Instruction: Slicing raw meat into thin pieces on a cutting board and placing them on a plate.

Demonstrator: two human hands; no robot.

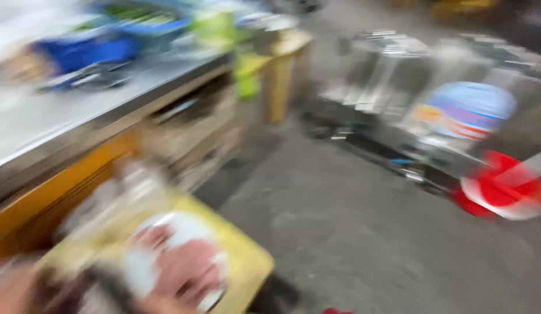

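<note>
The whole head view is smeared by motion. At the bottom left a pink and white shape [177, 264], perhaps a gloved hand, lies over a flat yellow object [244, 261]. Whether it is my left or right hand, and whether it grips the yellow object, I cannot tell. A skin-coloured blur [9, 288] fills the bottom left corner; it may be my other hand or arm. Nothing else near these shapes is sharp enough to name.
A long workbench with a grey top [61, 110] and orange-brown front runs along the left, with blue and green things on it. Shiny metal parts [387, 75], a round blue-striped object [468, 107] and a red and white round object [503, 189] lie on the grey concrete floor [352, 232] at right.
</note>
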